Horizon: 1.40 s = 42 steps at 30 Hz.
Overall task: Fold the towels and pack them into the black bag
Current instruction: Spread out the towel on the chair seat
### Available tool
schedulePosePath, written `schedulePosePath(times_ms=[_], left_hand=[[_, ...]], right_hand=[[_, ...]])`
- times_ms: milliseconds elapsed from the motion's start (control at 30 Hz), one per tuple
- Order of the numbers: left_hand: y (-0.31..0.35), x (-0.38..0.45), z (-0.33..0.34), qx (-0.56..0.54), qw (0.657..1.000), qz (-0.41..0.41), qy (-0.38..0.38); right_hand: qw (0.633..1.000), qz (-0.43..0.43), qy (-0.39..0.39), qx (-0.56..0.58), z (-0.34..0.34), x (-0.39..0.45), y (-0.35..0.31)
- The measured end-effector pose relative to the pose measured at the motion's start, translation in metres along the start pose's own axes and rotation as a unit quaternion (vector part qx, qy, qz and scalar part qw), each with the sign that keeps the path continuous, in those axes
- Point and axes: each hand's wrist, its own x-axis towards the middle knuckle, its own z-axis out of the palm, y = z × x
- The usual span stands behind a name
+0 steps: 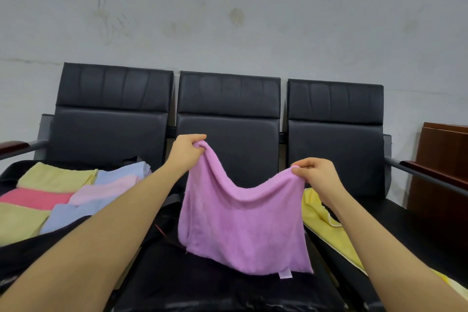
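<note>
A purple towel [243, 223] hangs in the air over the middle seat, sagging between its two top corners. My left hand [186, 151] pinches the upper left corner, held higher. My right hand [315, 172] pinches the upper right corner. A small label shows at the towel's bottom edge. On the left seat lies the open black bag [22, 253] with several folded towels [53, 197] in it: yellow-green, pink, pale pink and light blue. A loose yellow towel [326, 223] lies on the right seat.
A row of three black padded chairs [228, 109] stands against a grey wall. Metal armrests with wooden tops stick out at both ends. A brown wooden cabinet [443, 172] stands at the far right.
</note>
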Motion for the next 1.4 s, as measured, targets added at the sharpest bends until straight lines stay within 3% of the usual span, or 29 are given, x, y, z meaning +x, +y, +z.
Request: schedulePosePath(times_ms=[233, 433, 633, 767, 967, 1100, 1233, 1400], left_hand=[[-0.014, -0.015, -0.002, 0.031, 0.998, 0.015, 0.055], [-0.027, -0.015, -0.004, -0.032, 0.996, -0.047, 0.076], [-0.025, -0.003, -0.014, -0.158, 0.972, -0.114, 0.129], [-0.01, 0.01, -0.025, -0.22, 0.961, -0.107, 0.131], [0.022, 0.035, -0.043, -0.241, 0.962, -0.089, 0.094], [0.035, 0.035, -0.047, -0.277, 0.947, -0.099, 0.125], [0.031, 0.024, -0.041, -0.247, 0.945, -0.11, 0.184], [0.021, 0.014, -0.036, -0.154, 0.965, -0.104, 0.185]], right_hand=[[0.999, -0.007, 0.008, -0.041, 0.009, -0.006, 0.016], [0.994, 0.069, 0.017, 0.08, 0.013, -0.008, 0.018], [0.977, 0.088, 0.04, 0.188, 0.005, -0.007, 0.011], [0.961, 0.054, 0.055, 0.265, 0.001, -0.002, -0.008], [0.964, -0.044, 0.05, 0.257, -0.011, 0.001, -0.04], [0.958, -0.069, 0.074, 0.267, -0.02, -0.004, -0.051], [0.953, -0.065, 0.108, 0.275, -0.021, -0.007, -0.053], [0.954, -0.052, 0.172, 0.24, -0.017, -0.011, -0.053]])
